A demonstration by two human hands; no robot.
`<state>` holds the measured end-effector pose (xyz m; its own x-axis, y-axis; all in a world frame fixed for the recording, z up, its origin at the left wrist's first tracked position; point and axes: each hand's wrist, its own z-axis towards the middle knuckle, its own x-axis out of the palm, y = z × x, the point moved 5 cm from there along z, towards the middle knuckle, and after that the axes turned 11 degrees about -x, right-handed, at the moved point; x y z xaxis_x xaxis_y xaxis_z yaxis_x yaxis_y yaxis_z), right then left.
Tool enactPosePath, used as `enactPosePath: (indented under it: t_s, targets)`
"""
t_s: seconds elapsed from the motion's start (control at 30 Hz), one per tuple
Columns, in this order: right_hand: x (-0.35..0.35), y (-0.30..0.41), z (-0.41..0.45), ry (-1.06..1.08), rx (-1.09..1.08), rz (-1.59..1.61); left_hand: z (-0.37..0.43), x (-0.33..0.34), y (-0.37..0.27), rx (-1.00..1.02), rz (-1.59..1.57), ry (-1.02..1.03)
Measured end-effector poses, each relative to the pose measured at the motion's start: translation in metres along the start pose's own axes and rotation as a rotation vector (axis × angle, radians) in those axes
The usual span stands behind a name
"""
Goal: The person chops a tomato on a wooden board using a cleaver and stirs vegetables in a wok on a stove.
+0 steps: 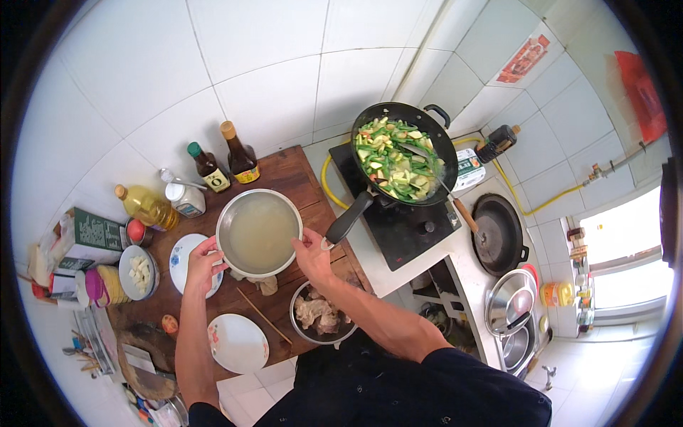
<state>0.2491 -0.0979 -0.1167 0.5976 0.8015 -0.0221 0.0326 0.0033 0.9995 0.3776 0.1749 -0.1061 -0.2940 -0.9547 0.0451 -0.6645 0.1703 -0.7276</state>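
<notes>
A round metal bowl (259, 232) of cloudy, pale yellow liquid is gripped by its rim from both sides. My left hand (204, 265) has the left edge, above a white plate with a blue pattern (180, 255). On the opposite edge, my right hand (314, 257) pinches the rim, close to the end of the wok's handle (349, 219). Under the bowl's near side lies a crumpled cloth (265, 286). Partly behind my right forearm, another metal bowl holds chunks of meat (319, 312). The black wok (451, 155) contains green beans and sliced vegetables, with a spatula (464, 213) resting in it.
The wok stands on a gas stove (411, 235) with a yellow hose. Sauce bottles (243, 157), an oil bottle (147, 205) and a salt jar (185, 199) line the wall. A cleaver (141, 358) lies on the chopping block (125, 347). A chopstick (264, 315) lies beside a white plate (238, 343).
</notes>
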Motion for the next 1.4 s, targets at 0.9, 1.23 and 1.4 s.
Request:
enactPosePath:
  t_s: [0.9,1.23,1.4]
  targets:
    - [-0.09,0.08,-0.06,0.286,-0.258,-0.373,0.082,0.014,0.003,-0.055,-0.064,-0.035]
    - [-0.357,0.152,0.038,-0.221,-0.473,-1.59,0.026,0.04,0.003,0.336,0.004,-0.28]
    - [-0.386,0.118,0.073,0.152,-0.078,-0.996,-0.051,0.146,-0.029,0.373,0.11,-0.036]
